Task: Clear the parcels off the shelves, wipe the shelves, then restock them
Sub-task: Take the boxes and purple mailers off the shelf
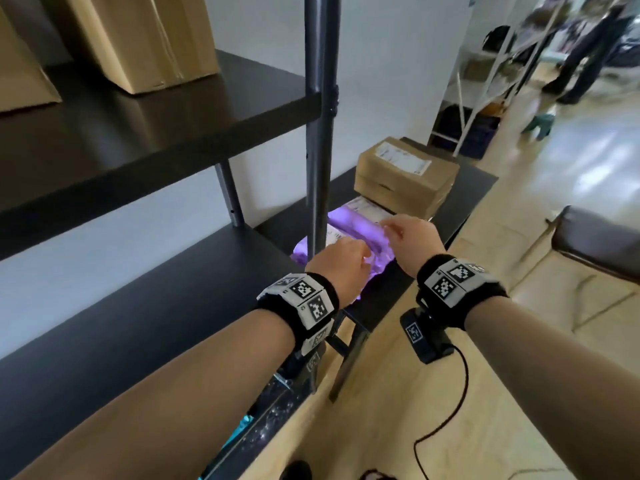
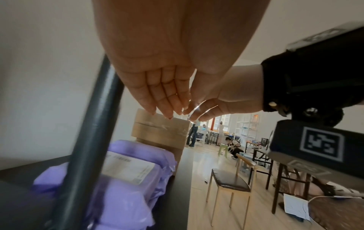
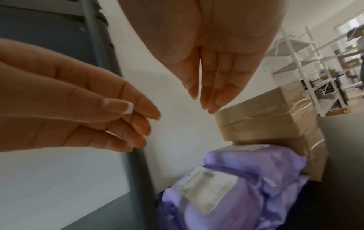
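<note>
Purple plastic mailer parcels (image 1: pixel 360 230) (image 2: pixel 126 194) (image 3: pixel 246 186) with white labels lie on a low black table (image 1: pixel 464 202) just right of the black shelf unit. Two stacked cardboard boxes (image 1: pixel 405 171) (image 3: pixel 265 118) stand behind them. My left hand (image 1: pixel 346 258) (image 2: pixel 167 107) hovers above the near purple parcel, fingers straight, holding nothing. My right hand (image 1: pixel 401 230) (image 3: pixel 204 99) hovers over the far one, also empty with its fingers extended. The lower shelf board (image 1: pixel 138 323) is bare. The upper shelf board (image 1: pixel 156 126) carries large cardboard boxes (image 1: pixel 145 39).
A dark metal shelf post (image 1: pixel 318 133) stands right beside my left hand. A chair (image 1: pixel 595 244) sits on the wooden floor to the right. A black cable (image 1: pixel 450 410) trails on the floor. White racks (image 1: pixel 485 81) and people are far off.
</note>
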The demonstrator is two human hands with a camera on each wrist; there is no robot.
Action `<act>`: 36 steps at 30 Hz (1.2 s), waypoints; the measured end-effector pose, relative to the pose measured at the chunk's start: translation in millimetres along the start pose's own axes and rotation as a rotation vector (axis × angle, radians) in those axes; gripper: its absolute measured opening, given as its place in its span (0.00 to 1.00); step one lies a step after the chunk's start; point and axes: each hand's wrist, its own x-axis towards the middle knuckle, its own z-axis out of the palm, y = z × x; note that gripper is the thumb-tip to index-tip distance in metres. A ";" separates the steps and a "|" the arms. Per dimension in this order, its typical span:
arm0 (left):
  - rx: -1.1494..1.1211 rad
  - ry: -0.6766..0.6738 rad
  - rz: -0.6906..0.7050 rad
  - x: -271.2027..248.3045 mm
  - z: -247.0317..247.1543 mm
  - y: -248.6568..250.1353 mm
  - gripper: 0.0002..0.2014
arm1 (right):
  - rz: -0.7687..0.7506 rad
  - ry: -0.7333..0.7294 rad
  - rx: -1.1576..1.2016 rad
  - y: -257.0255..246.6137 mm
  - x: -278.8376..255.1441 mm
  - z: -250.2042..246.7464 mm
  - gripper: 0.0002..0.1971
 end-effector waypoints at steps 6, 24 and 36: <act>0.033 -0.034 -0.037 82.0 25.8 33.9 0.18 | 0.014 0.079 0.037 72.3 65.6 -30.7 0.15; -0.174 0.155 -0.615 259.5 86.4 112.7 0.52 | -0.268 -0.434 0.056 206.4 245.2 -64.1 0.51; -0.100 0.287 -0.642 197.8 80.7 123.7 0.46 | -0.421 -0.258 0.123 189.9 171.2 -78.9 0.43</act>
